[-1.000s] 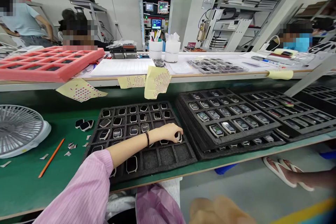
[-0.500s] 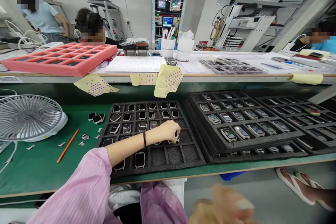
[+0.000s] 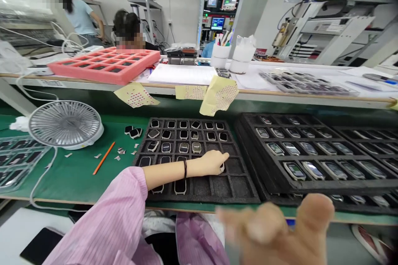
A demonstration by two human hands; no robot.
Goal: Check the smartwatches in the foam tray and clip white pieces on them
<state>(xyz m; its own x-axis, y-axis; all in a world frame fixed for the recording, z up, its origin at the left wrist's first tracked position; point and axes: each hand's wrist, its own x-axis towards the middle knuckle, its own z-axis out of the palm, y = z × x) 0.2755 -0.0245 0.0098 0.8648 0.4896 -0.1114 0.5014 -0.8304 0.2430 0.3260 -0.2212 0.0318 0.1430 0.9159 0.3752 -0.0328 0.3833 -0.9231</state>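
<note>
My left hand (image 3: 214, 163), in a pink striped sleeve, reaches over a black foam tray (image 3: 241, 185). It is closed on a pale-framed smartwatch (image 3: 222, 168) in one of the tray's compartments. The hand covers most of that watch, while one finger sticks out to the right. Several dark-screened watches, such as one smartwatch (image 3: 180, 186) in the front row, lie in other compartments. Close to the camera at lower right, my right hand (image 3: 276, 232) is raised and blurred. Its fingers look apart, and no object shows in it.
Stacked black trays of watches (image 3: 261, 174) stand on the right. To the left are a fan (image 3: 66, 124), an orange stick (image 3: 104, 158), loose watches (image 3: 135, 133) and a clear tray (image 3: 40, 155). A raised shelf (image 3: 258, 91) carries a pink foam tray (image 3: 124, 75).
The camera view has turned left, so everything appears further right. My left hand stays over the same compartment, with a finger now extended. My right hand has risen higher into view.
</note>
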